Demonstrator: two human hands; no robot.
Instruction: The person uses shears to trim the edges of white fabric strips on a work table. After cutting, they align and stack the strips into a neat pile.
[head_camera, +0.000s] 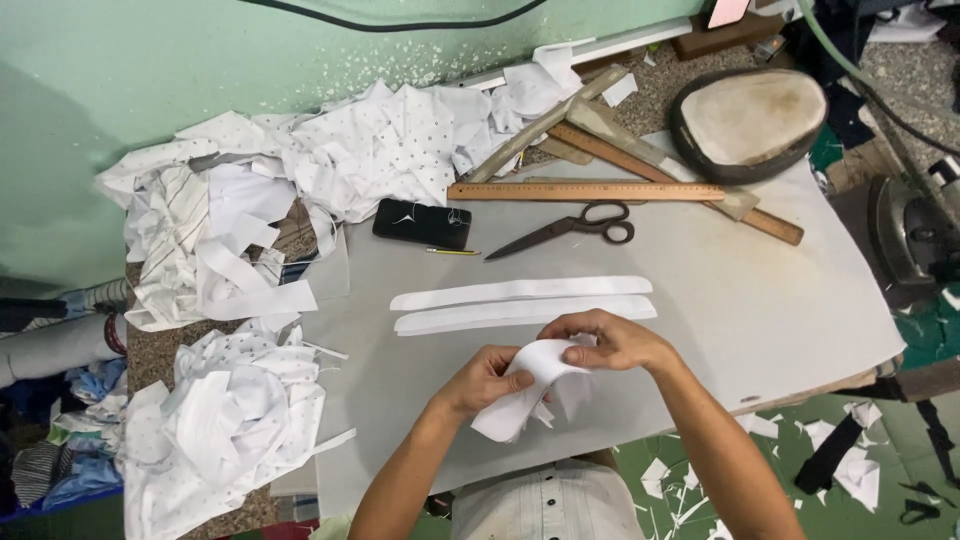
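Both hands grip one folded piece of white cloth (520, 400) above the near edge of the grey work table (760, 300). My left hand (482, 380) pinches its lower left side. My right hand (605, 343) holds its upper end with fingers curled over it. Two long white fabric strips (525, 302) lie flat side by side just beyond the hands.
Black scissors (570, 227), a wooden ruler (585, 191), a dark phone (422, 223) and a yellow pencil (452, 251) lie farther back. Heaps of white cloth scraps (230, 420) fill the left side and back. A padded oval block (750, 120) sits far right.
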